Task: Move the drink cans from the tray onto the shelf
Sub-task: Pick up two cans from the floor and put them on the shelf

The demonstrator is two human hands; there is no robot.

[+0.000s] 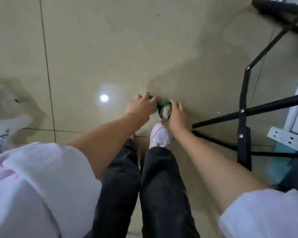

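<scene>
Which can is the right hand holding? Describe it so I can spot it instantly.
Start at the black metal frame on the right and go left to the right hand, above the pink-and-white shoe. It grips a green can whose silver end faces the camera; the other green can is mostly hidden under the left hand.

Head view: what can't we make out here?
- Left can: mostly hidden under the left hand; only a green edge and a bit of rim show.
- Right can: label too small and blurred to read; the right hand covers one side.
- Tray and shelf: neither can be identified; the black frame is cut off by the right edge.
- Left foot: hidden behind the left forearm.
</scene>
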